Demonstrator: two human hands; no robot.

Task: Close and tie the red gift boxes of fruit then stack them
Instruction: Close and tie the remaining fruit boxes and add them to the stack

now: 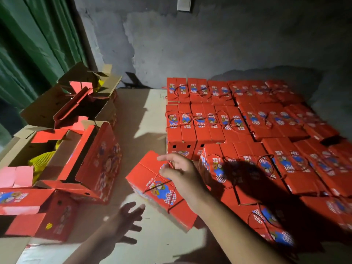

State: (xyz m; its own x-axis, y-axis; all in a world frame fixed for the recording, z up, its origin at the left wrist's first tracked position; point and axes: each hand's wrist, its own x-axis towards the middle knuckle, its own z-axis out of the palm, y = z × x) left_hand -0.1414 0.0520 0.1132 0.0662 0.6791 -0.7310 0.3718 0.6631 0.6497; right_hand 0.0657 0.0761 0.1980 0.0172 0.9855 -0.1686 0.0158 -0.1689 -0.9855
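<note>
The closed red gift box [162,189] lies tilted beneath the right hand [178,171], its red cord [152,182] crossing the printed lid. Right of that hand, closed tied boxes [238,119] lie packed in rows (cord handles on top). Left of the left hand [127,220], open boxes [62,159] show yellow-netted fruit [41,161].

I have one view only: a wide-angle camera worn on the head, facing forward and down. It sits close above the pale floor sheet [148,115], with both forearms entering from the bottom edge. The grey wall [209,44] closes the top; straight edges bow toward the frame borders
</note>
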